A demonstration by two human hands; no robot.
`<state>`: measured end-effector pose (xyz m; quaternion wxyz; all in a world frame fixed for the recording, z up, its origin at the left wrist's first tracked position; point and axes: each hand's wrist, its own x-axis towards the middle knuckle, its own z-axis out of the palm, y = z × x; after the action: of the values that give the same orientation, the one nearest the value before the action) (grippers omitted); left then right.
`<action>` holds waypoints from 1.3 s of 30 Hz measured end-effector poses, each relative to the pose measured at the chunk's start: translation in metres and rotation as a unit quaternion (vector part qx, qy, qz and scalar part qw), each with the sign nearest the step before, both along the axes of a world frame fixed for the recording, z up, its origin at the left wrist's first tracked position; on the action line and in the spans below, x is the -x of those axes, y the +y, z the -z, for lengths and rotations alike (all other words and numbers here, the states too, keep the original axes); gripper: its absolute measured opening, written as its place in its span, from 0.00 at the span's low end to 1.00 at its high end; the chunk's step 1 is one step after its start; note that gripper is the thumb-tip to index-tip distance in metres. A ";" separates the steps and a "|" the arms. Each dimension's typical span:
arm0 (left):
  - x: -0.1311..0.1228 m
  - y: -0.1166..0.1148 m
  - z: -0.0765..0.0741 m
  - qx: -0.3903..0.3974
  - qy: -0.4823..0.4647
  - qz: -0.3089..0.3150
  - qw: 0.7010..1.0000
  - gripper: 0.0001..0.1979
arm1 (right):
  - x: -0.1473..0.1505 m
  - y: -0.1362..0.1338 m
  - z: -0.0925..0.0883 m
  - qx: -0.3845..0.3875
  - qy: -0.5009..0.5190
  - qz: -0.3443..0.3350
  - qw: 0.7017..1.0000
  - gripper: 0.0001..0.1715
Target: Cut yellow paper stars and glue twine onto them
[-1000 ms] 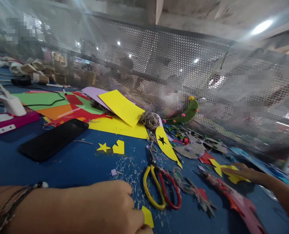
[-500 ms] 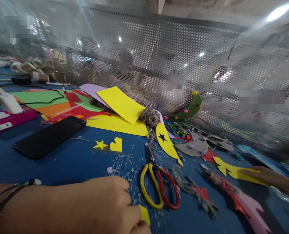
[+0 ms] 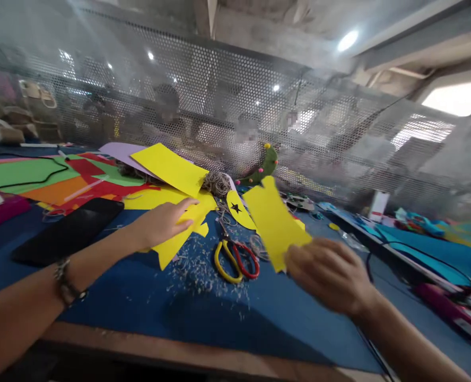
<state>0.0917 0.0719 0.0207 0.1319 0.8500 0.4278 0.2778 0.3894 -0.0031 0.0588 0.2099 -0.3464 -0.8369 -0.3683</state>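
Pinched at one end by the right hand's (image 3: 331,273) fingers above the blue bench (image 3: 140,307), the notched yellow paper piece (image 3: 269,220) could crease; whether the left hand (image 3: 162,225) grips the angular yellow paper (image 3: 171,249), I cannot tell.

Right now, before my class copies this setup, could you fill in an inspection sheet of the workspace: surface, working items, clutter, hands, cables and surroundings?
Surface: blue table, with pale bits scattered in front of the scissors.
Working items: yellow paper; yellow sheet; scissors lying on the table, handles toward the wearer.
Clutter: dark phone, ball of twine, green sheet among other coloured papers.
Hands: right hand grips the yellow paper; left hand is over the yellow sheet, grip unclear.
Cables: black cable across the green sheet.
Surroundings: perforated screen behind; ceiling light above.
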 end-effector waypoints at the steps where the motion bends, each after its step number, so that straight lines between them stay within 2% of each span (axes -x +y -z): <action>1: 0.001 0.003 0.002 0.043 -0.096 -0.001 0.994 0.21 | 0.020 -0.010 0.004 -0.045 -0.097 -0.102 0.989 0.12; 2: 0.002 0.005 0.004 0.098 -0.187 0.008 0.978 0.22 | 0.037 -0.018 0.006 -0.085 -0.138 -0.148 0.976 0.13; 4: 0.003 0.008 0.006 0.136 -0.229 0.009 0.964 0.23 | 0.060 -0.025 0.009 -0.104 -0.161 -0.174 0.966 0.15; 9: 0.008 0.019 0.006 0.228 -0.313 -0.015 0.922 0.26 | 0.075 -0.009 0.016 -0.081 -0.094 -0.076 0.989 0.13; 11: 0.012 0.020 0.003 0.253 -0.354 -0.037 0.900 0.25 | 0.085 -0.003 0.024 -0.059 -0.081 -0.061 0.993 0.12; 14: 0.019 0.010 -0.002 0.291 -0.395 -0.055 0.870 0.21 | 0.113 0.003 0.038 -0.008 -0.111 -0.079 0.991 0.10; 18: 0.026 -0.013 -0.005 0.372 -0.405 -0.026 0.835 0.17 | 0.152 0.013 0.052 0.030 -0.134 -0.096 0.986 0.09; 20: 0.031 -0.016 -0.004 0.420 -0.440 -0.023 0.793 0.15 | 0.162 0.021 0.055 0.044 -0.139 -0.100 0.984 0.09; 22: 0.036 -0.013 -0.001 0.429 -0.455 -0.031 0.779 0.09 | 0.166 0.029 0.057 0.055 -0.142 -0.106 0.983 0.09; 28: 0.043 0.002 0.014 0.449 -0.428 -0.033 0.784 0.06 | 0.165 0.032 0.058 0.097 -0.137 -0.123 0.978 0.11; 30: 0.042 0.000 0.015 0.453 -0.426 -0.025 0.783 0.06 | 0.163 0.032 0.055 0.131 -0.133 -0.133 0.973 0.12; 32: 0.043 -0.001 0.011 0.441 -0.438 -0.026 0.783 0.06 | 0.154 0.040 0.050 0.179 -0.105 -0.111 0.972 0.16; 34: 0.047 -0.001 0.004 0.411 -0.482 -0.046 0.773 0.06 | 0.133 0.058 0.043 0.220 -0.048 -0.037 0.974 0.19; 36: 0.053 0.001 -0.004 0.371 -0.554 -0.078 0.741 0.06 | 0.103 0.085 0.040 0.236 0.000 0.062 0.970 0.16; 39: 0.061 0.004 -0.012 0.343 -0.594 -0.087 0.722 0.06 | 0.058 0.124 0.047 0.286 0.022 0.189 0.939 0.17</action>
<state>0.0311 0.0756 0.0323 0.6169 0.3662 0.4004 0.5701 0.3319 0.1210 0.0122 0.0466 -0.5518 -0.8210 -0.1389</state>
